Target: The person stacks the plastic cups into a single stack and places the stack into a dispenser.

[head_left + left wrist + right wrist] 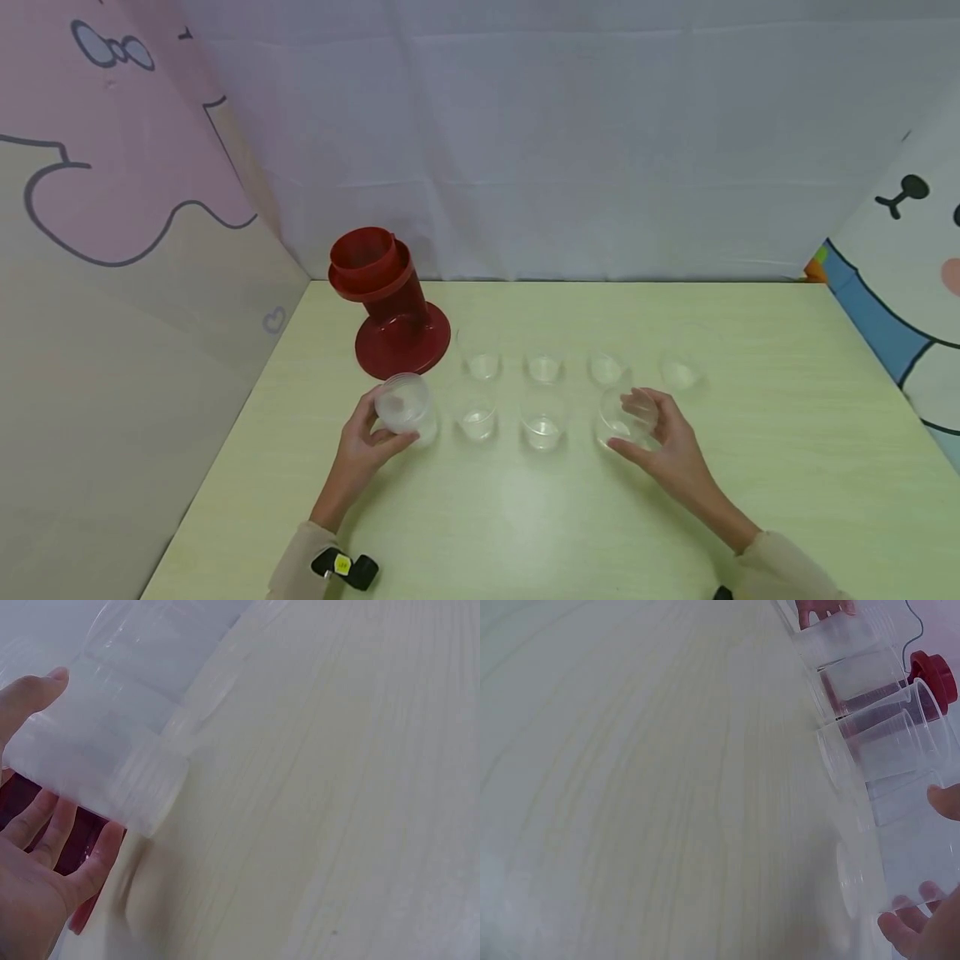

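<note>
Eight clear plastic cup positions can be counted on the worktop (570, 517), set in two rows of four. The far row has four clear cups (542, 368), spaced apart from one another. The near row has two free cups (542, 429) in its middle, a held cup (613, 421) at its right end and, at its left end, a cloudier stack of cups (405, 407) (how many are nested there cannot be told). The left hand (363, 448) pinches that stack between thumb and fingers, the thumb on its near side; whether its base touches the surface is unclear. The right hand (675, 443) grips the held cup the same way, thumb in front and fingers curved round the far side. One red stand (401, 329), a tube on a round foot, is just behind the left hand. Two pale sleeves (783, 571) show, and a black band (345, 567) with a yellow label sits on the left one. The worktop is pale yellowish, with fine wood grain in the wrist views. Behind it hangs a creased whitish cloth (570, 158); the left wall (150, 350) carries pink and beige cartoon shapes, the right wall (892, 267) a white cartoon face with blue below.
</note>
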`<state>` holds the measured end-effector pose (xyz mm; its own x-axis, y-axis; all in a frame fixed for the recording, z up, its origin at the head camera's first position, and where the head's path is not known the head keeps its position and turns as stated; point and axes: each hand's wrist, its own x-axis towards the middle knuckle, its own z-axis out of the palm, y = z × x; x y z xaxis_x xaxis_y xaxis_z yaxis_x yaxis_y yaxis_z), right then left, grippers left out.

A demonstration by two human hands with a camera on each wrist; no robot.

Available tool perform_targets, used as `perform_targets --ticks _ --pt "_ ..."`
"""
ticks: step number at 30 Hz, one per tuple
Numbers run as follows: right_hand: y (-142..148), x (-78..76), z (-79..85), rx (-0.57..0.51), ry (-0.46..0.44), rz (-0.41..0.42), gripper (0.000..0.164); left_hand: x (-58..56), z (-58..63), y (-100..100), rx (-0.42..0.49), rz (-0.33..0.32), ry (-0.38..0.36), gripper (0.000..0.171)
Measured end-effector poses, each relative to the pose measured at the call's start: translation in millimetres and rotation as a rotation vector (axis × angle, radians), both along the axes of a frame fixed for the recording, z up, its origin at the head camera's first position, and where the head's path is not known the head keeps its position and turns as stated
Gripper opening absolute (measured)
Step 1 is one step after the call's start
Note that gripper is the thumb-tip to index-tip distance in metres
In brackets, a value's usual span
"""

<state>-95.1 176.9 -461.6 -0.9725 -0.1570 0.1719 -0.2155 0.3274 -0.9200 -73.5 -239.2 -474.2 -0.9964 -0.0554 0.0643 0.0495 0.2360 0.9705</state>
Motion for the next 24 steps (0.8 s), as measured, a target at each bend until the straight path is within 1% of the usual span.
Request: perform_targets --ticks 2,7,13,24 --pt "-0.6 0.3 -0.5 -0.022 -0.001 -0.002 0.067 -0.1 0.3 0.4 0.002 0.000 -0.001 0.074" --pt "-2.2 1.0 2.0 -0.039 0.010 0.003 0.067 0.6 1.7 1.0 0.005 0.001 -0.008 0.073" --pt "-2.4 1.0 4.8 -0.034 0.043 0.001 0.068 2.1 2.6 1.1 0.010 -0.003 -0.006 0.072" --pt "-1.9 2.1 14.9 -0.064 0.087 0.016 0.068 0.7 1.2 0.1 0.016 -0.013 0.008 0.074"
